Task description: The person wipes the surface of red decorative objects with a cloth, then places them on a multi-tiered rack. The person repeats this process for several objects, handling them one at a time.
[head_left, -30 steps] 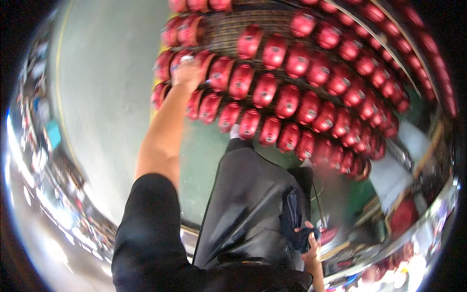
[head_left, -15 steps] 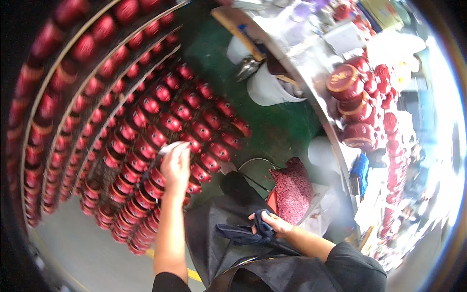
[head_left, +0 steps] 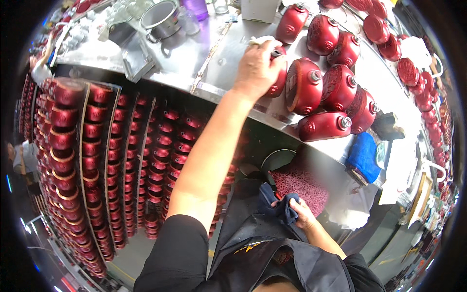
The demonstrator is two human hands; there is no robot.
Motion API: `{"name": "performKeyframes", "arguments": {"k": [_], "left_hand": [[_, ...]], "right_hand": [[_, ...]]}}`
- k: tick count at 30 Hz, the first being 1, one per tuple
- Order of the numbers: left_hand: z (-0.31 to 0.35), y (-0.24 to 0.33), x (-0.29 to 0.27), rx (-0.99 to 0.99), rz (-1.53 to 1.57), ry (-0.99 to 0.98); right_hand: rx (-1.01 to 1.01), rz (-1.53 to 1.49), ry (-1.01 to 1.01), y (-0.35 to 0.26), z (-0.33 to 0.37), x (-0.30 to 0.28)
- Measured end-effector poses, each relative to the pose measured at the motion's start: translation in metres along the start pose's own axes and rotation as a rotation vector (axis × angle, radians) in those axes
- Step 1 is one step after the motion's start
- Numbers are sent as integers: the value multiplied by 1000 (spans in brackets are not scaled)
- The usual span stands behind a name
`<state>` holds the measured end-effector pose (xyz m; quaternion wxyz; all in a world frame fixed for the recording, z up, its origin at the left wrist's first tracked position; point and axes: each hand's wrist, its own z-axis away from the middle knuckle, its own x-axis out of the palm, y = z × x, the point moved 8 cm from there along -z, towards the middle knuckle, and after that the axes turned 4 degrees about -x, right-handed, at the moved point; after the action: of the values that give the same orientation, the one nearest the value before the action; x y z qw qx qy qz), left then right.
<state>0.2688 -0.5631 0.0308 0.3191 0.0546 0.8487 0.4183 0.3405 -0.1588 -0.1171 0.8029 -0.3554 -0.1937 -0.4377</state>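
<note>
My left hand [head_left: 255,70] reaches across the metal worktable to a dark red bottle [head_left: 278,82], its fingers closed around the far side and the thumb near the neck. A bit of white cloth [head_left: 263,40] shows at those fingertips; part of the bottle is hidden behind the hand. Close by on the right stand and lie several more red bottles [head_left: 322,35] with clear, glassy-looking necks and raised decoration; one bottle [head_left: 321,126] lies on its side at the table edge. Low in front of my apron, my right hand [head_left: 302,214] is closed on a bunched navy cloth [head_left: 278,207].
Racks of red bottles [head_left: 63,136] fill the left side, below the table. A metal mug [head_left: 160,22] and a white box [head_left: 260,9] stand at the back. A folded blue cloth [head_left: 365,158] lies at the right table edge, above a pinkish-red textured cushion-like thing [head_left: 301,185].
The view has swung toward the worktable. My left hand has gone from above the bottle racks to a bottle on the table. My right hand still holds the navy cloth.
</note>
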Motion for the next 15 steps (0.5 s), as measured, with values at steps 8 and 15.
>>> {"name": "performKeyframes", "arguments": {"k": [8, 15], "left_hand": [[-27, 13, -14, 262, -163, -306], [-25, 30, -36, 307, -545, -195]], "right_hand": [[-65, -98, -14, -22, -21, -3], [-51, -120, -33, -26, -25, 0]]}}
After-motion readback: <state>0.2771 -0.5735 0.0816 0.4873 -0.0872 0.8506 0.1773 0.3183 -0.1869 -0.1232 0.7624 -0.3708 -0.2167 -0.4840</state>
